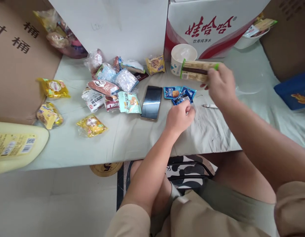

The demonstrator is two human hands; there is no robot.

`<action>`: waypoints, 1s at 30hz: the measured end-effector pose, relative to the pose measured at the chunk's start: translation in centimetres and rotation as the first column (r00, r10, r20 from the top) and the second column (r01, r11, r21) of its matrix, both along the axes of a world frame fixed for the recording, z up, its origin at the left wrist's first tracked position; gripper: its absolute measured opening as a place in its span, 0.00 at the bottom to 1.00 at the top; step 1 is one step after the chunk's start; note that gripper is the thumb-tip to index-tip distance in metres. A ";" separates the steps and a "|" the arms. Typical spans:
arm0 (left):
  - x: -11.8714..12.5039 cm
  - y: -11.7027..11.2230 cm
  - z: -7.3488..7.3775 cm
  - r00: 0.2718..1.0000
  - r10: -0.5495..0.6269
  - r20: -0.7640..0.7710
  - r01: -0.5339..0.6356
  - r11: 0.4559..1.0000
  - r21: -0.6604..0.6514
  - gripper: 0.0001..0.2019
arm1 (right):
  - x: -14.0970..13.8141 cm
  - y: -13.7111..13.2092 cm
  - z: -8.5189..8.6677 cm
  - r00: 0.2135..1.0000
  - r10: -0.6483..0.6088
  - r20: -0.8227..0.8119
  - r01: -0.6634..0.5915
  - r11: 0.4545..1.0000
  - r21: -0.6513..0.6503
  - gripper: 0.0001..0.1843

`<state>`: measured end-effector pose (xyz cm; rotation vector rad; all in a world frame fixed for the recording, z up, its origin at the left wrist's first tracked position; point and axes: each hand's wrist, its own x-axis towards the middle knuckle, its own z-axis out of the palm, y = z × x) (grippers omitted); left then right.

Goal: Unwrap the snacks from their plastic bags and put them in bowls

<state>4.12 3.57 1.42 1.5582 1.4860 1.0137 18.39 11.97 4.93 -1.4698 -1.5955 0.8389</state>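
My right hand (221,82) grips one end of a long snack packet (195,69), beige with a dark brown stripe and green ends. It is raised above the table, and its far end is in front of a white paper tub (183,52). My left hand (180,115) is closed, knuckles up, at the near side of several small blue snack packets (172,92). Its fingertips are hidden, so what they hold cannot be made out. Left of that hand lies a dark-screened phone (151,102). A small knife-like metal tool (210,106) rests under my right forearm.
Several wrapped snacks (103,87) are heaped left of the phone. Yellow packets (91,125) lie farther left, near a pale yellow jug (19,146). White cartons (113,26) stand at the back. A clear lid (249,80), a filled white bowl (251,39) and a blue box (294,90) are at right.
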 end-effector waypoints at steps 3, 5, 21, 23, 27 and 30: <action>0.0 0.2 -0.2 0.968 0.116 0.221 -0.097 0.991 -0.095 0.08 | 2.9 -3.2 -1.5 0.880 -0.224 -0.419 0.233 0.972 -0.030 0.08; 0.3 0.2 -0.5 0.899 0.082 0.431 0.001 0.982 -0.189 0.10 | 4.3 -5.5 -3.1 0.832 -0.226 -0.506 0.202 0.974 -0.104 0.08; -0.5 0.8 -3.4 0.980 0.030 0.196 -0.008 0.994 -0.109 0.17 | 8.0 -8.0 -5.7 0.962 0.265 -0.070 -0.268 0.963 -0.026 0.30; -0.9 0.4 -3.3 0.992 -0.045 0.120 0.050 0.998 -0.043 0.20 | 7.2 -7.6 -5.6 0.932 0.344 -0.109 -0.352 0.934 -0.058 0.27; -1.6 0.8 -2.6 0.997 0.059 -0.057 -0.051 0.991 0.128 0.23 | 6.8 -6.5 -4.7 0.968 0.211 -0.135 -0.217 0.976 -0.030 0.16; -1.1 3.1 -1.7 0.909 0.144 -0.392 -0.084 0.982 0.167 0.21 | 7.5 -5.4 -4.0 0.996 -0.037 -0.085 0.043 0.997 0.065 0.18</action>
